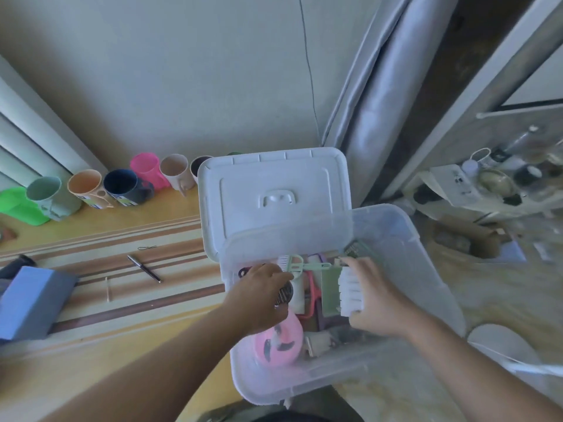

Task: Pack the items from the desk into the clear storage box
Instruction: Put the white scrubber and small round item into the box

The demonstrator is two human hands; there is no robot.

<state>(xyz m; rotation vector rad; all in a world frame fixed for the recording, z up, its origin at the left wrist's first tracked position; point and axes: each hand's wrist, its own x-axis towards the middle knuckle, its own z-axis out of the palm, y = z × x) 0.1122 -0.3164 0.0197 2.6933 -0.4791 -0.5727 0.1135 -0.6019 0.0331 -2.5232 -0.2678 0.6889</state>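
Both hands reach into the clear storage box holding brushes and combs.

The clear storage box stands open beside the desk, holding a white-bristled brush, green comb and pink round item.

Soft, even daylight, faint shadows; wide-angle bending at the edges, with blur toward the right side.
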